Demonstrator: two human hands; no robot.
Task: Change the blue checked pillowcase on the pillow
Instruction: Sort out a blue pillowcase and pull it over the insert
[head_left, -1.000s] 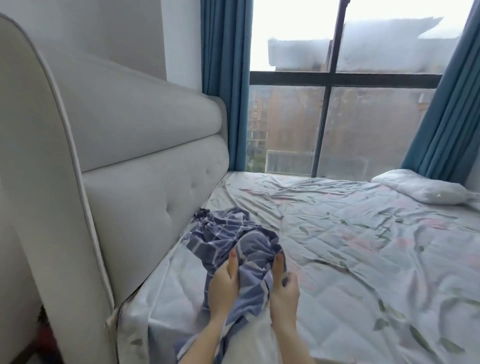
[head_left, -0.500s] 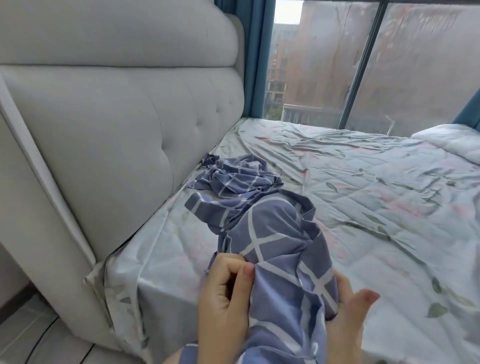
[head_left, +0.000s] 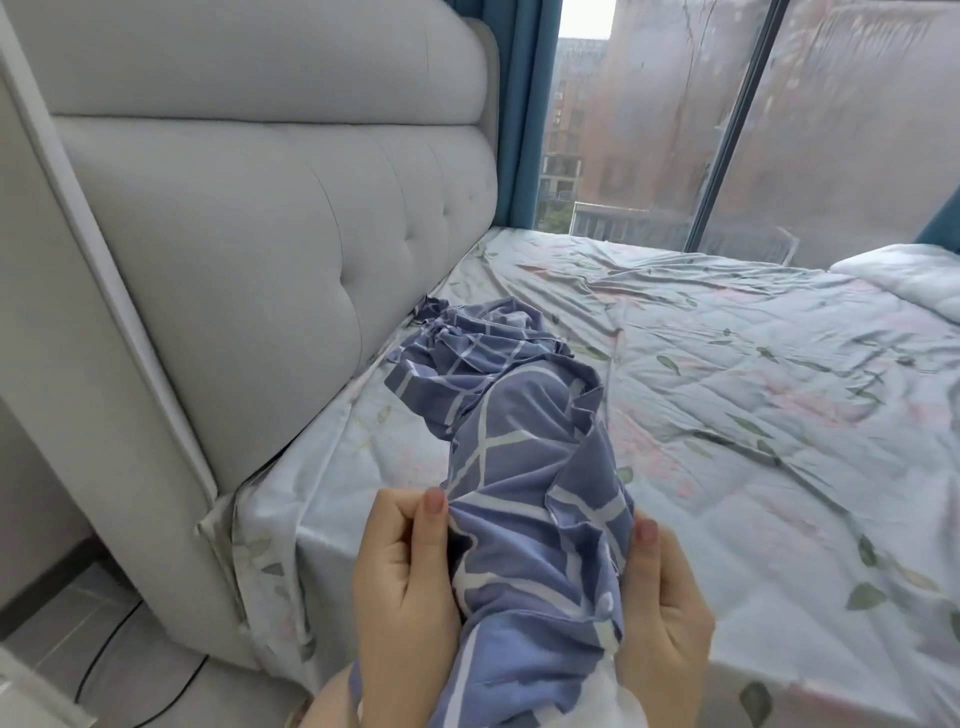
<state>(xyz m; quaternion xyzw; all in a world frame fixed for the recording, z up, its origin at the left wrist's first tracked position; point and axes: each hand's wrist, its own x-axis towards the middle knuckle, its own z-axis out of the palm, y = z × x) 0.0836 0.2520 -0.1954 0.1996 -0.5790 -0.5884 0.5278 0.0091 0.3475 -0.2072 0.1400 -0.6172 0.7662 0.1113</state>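
Observation:
The blue checked pillowcase (head_left: 524, 467) lies bunched in a long strip from the headboard side of the bed toward me. My left hand (head_left: 402, 587) pinches its left edge between thumb and curled fingers. My right hand (head_left: 660, 613) grips its right edge, thumb on top. A bit of white pillow (head_left: 602, 691) shows under the cloth at the bottom between my hands. Another white pillow (head_left: 904, 273) lies at the far right of the bed.
The bed carries a pale floral sheet (head_left: 753, 415). A grey padded headboard (head_left: 260, 234) rises on the left. Blue curtains (head_left: 524, 114) frame a large window behind the bed. A dark cable (head_left: 114, 654) runs over the grey floor at lower left.
The view has dropped and come closer to the bed. Both hands have shifted their hold on the pillowcase, and my right hand has gone from spread fingers to gripping the right edge.

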